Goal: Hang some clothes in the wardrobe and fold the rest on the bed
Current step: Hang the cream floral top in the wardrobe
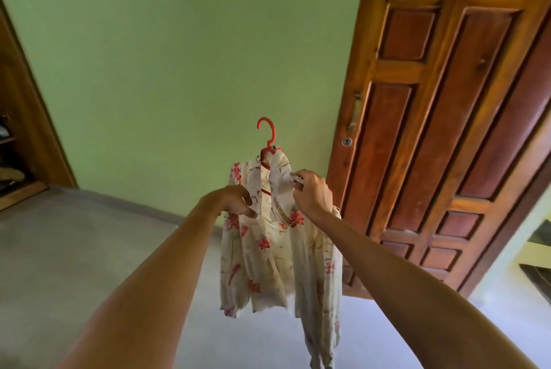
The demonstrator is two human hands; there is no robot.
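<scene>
One head-worn wide-angle camera faces forward, close behind the fingers; green wall beyond them, wooden door to their right.

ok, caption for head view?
Left hand and right hand hold a floral garment on a red hanger by a wooden door.

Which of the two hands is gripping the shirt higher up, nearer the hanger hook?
The right hand, pinching the shirt near its collar; the left hand holds the front edge lower down.
</scene>
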